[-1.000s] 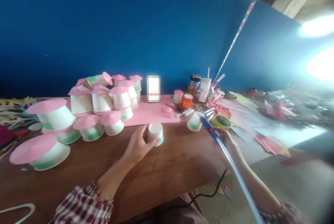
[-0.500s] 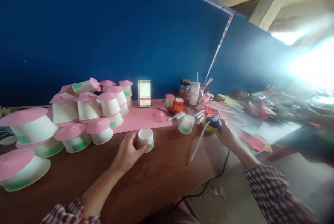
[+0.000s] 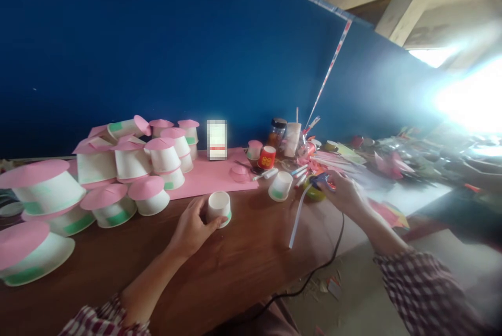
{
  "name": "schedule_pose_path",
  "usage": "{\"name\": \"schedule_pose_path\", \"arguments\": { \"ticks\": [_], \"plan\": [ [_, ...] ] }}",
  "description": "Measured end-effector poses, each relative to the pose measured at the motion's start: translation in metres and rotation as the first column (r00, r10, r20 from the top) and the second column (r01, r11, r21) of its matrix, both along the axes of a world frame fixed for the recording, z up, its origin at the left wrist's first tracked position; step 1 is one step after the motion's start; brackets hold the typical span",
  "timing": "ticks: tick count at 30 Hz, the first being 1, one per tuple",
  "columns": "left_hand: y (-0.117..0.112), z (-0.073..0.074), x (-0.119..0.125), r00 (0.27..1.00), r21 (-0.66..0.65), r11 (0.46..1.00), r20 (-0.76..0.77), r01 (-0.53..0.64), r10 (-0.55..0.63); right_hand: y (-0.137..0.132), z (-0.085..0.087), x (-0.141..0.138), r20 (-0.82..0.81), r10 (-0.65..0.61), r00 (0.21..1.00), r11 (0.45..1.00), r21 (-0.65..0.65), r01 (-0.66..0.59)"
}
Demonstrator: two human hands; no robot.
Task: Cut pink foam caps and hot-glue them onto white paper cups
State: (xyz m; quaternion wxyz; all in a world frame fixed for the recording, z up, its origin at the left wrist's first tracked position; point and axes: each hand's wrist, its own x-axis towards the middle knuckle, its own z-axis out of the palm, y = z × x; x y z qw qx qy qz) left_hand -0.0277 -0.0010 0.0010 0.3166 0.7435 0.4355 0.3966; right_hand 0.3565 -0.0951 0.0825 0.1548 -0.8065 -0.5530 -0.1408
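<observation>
My left hand (image 3: 195,229) is curled round the left side of a white paper cup (image 3: 218,208), thumb across its lower front. The cup rests upside down on the brown table (image 3: 235,257), with a bit of green near its rim. To the right, my right hand (image 3: 345,195) is closed on a blue hot glue gun (image 3: 322,181), its fingers partly hidden. A long whitish glue stick (image 3: 298,216) trails from the gun toward me. Under the gun is a yellow-green roll (image 3: 315,194). Another inverted cup with a green patch (image 3: 280,186) stands between my hands.
Several cups with pink paper cone tops (image 3: 147,187) are piled at the left. Behind lie a pink sheet (image 3: 206,169), a red cup (image 3: 267,158), a dark-lidded jar (image 3: 277,131) and markers (image 3: 300,171). A black cord (image 3: 314,273) hangs over the table edge. Paper scraps clutter the right.
My right hand has shifted slightly up and right, and the glue gun has turned and sits against the yellow-green roll. The glue stick's end swung a little right. My left hand stays on the cup.
</observation>
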Motion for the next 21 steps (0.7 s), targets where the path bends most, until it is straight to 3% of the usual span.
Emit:
{"name": "schedule_pose_path", "arguments": {
  "ticks": [5,10,14,17,21],
  "plan": [
    [0.0,-0.002,-0.001,0.999,0.001,0.999,0.013,0.036,-0.036,0.027,0.001,-0.054,-0.09,0.316,0.945,0.948,-0.002,-0.317],
    [0.0,-0.002,0.0,0.999,0.009,0.999,0.031,0.031,-0.031,0.06,0.012,-0.071,-0.122,0.292,0.949,0.955,-0.008,-0.295],
    [-0.001,0.0,-0.001,1.0,0.031,0.999,0.018,0.022,-0.022,0.095,0.03,-0.084,-0.113,0.259,0.959,0.953,-0.128,-0.273],
    [-0.001,0.0,-0.001,0.999,0.047,0.999,0.023,0.027,-0.028,0.12,0.031,-0.109,-0.101,0.345,0.933,0.902,-0.239,-0.359],
    [-0.001,-0.001,-0.001,1.0,0.053,0.999,0.019,0.002,-0.003,0.14,0.013,-0.15,-0.085,0.477,0.875,0.807,-0.353,-0.474]
  ]
}}
